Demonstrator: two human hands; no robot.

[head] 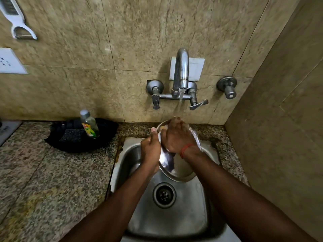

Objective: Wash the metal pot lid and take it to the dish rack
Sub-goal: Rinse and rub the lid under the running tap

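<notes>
Head view
Pot lid point(172, 165): metal, round, tilted, held over the sink under the running water.
Left hand point(150, 149): grip closed on the lid's left rim, thumb up along the edge.
Right hand point(176, 135): laid flat on the lid's face, fingers spread and pointing away; not clasped round anything; red thread on the wrist.
Tap point(181, 70): wall-mounted, chrome, water streaming onto the right hand's fingers.
Sink point(167, 219): steel, drain in the middle, below the lid.
Tabletop point(43, 172): speckled granite, left of the sink.
Black tray point(108, 130): on the tabletop against the wall; holds a dark scrub pad point(73, 135) and a soap bottle point(89, 124) leaning upright.
Dish rack: not in view.
</notes>
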